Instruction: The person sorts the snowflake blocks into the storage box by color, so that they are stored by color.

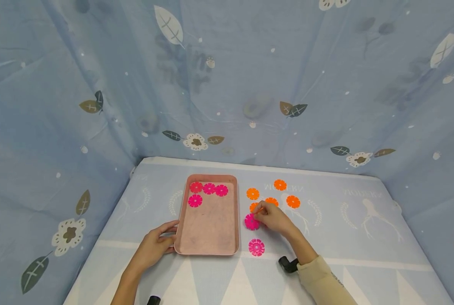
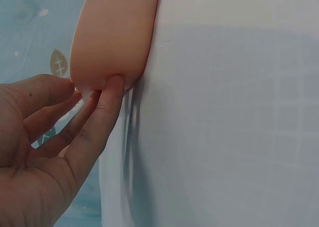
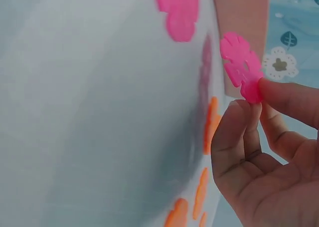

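A pink notched plastic disc, flower-like with slots round its edge, is pinched by the edge between the thumb and fingers of my right hand. In the right wrist view it is tilted above the table. My left hand holds the left side of a shallow pink tray, its fingertips at the rim and wall in the left wrist view. Several pink-red discs lie at the tray's far end. Another pink disc lies on the table right of the tray.
Several orange notched discs lie on the table beyond and around my right hand, one partly hidden by it. A black object shows by my right wrist. The patterned table meets blue curtains at its back and sides.
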{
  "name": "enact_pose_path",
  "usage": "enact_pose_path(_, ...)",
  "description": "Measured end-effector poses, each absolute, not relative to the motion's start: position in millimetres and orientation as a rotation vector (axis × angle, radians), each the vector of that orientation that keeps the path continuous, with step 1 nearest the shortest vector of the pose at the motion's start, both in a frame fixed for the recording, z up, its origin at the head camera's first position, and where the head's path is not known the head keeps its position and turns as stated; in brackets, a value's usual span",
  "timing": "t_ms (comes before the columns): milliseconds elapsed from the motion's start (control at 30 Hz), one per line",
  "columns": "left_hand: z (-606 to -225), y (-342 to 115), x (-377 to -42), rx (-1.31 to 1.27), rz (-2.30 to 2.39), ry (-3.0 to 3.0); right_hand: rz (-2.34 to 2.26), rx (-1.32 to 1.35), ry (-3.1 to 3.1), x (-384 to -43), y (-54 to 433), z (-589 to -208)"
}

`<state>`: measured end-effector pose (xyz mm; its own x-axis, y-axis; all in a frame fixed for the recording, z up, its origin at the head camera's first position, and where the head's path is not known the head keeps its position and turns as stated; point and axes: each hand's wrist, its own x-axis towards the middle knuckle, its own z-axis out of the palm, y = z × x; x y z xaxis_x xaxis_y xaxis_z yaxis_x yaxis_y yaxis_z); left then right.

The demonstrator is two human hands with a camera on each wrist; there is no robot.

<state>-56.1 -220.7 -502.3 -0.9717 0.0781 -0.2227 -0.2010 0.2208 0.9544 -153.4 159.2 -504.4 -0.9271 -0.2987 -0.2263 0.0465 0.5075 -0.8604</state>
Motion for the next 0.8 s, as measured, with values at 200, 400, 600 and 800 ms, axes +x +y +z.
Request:
enact_pose_path(200,-507,-221,-57,-0.124,1.809,2.281,-1.454,-0.244,2.369,-159,157,-493)
enact_pose_path(400,-510,-222,-57,-0.139,1.818,2.279,-1.499,-0.276,2.350,-167,146,-477)
enact_pose_path(600,-509,-221,-57,-0.143,1.823,2.273,-1.551,-0.261,2.315,-179,124,-463)
enact_pose_path(800,-508,-221,-57,-0.148,1.818,2.278,-1.645,-0.262,2.258,-193,93,-454)
